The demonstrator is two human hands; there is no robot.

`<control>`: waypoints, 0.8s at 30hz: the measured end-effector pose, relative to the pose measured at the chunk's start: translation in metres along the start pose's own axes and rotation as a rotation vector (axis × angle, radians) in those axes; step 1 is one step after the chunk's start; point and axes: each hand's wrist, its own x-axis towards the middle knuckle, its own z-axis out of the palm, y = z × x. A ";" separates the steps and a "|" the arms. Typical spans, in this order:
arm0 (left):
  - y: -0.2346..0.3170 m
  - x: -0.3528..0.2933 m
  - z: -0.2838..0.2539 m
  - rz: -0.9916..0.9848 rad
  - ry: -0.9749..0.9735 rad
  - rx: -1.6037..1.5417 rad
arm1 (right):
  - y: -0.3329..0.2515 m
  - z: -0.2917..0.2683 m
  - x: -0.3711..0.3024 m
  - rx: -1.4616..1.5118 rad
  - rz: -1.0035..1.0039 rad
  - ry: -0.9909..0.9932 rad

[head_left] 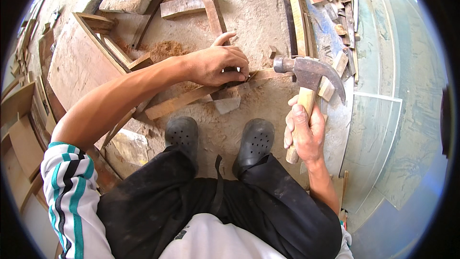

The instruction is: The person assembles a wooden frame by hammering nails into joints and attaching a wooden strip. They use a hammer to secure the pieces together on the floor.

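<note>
Right hand clamped round hammer; left hand curled at wood strip, whether gripping cannot tell.

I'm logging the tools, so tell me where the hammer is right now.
In the head view, the hammer is right of centre, its handle gripped in the right hand, right of the right shoe.

The right fingers grip a claw hammer while the left fingers curl over a wooden strip.
</note>
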 end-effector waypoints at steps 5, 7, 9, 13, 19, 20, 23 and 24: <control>-0.003 -0.005 0.007 0.065 0.041 0.140 | 0.011 0.004 -0.002 -0.037 0.045 -0.016; -0.003 -0.005 0.010 0.072 0.038 0.183 | 0.019 0.005 -0.003 -0.067 0.060 -0.027; -0.004 -0.005 0.010 0.067 -0.001 0.194 | 0.020 0.006 -0.003 -0.070 0.057 -0.027; -0.005 -0.005 0.012 0.096 0.008 0.212 | 0.017 0.012 -0.009 -0.101 0.059 0.038; -0.010 -0.001 0.012 0.123 0.006 0.220 | -0.005 0.012 -0.016 -0.169 0.067 0.133; -0.009 0.002 0.012 0.132 -0.001 0.225 | -0.010 0.010 -0.017 -0.193 0.071 0.149; -0.014 0.001 0.014 0.161 0.031 0.229 | -0.025 0.017 -0.014 -0.259 0.102 0.189; -0.014 0.002 0.015 0.156 0.031 0.213 | -0.026 0.017 -0.013 -0.255 0.113 0.198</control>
